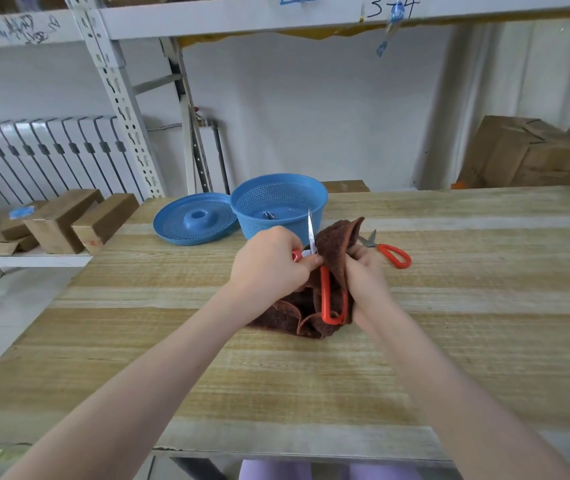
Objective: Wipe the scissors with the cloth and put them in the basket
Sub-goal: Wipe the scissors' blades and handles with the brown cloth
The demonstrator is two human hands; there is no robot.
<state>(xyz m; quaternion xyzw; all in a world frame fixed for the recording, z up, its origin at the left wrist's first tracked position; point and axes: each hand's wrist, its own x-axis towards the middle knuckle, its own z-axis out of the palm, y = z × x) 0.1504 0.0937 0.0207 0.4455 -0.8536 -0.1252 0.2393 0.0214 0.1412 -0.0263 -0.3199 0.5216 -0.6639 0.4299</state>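
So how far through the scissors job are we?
Done: something metal already lies in the blue basket, probably one pair. In hand: left hand holds red-handled scissors, blade up; right hand grips the brown cloth beside them. Left: finish wiping, basket them, then the second pair lying on the table.

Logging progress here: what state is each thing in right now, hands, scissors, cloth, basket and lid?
left hand: grips held scissors.
right hand: grips cloth.
held scissors: upright, blade up, against cloth.
cloth: crumpled, partly lifted off table.
second scissors: lying on table, untouched.
basket: open, upright.
lid: off, beside basket.
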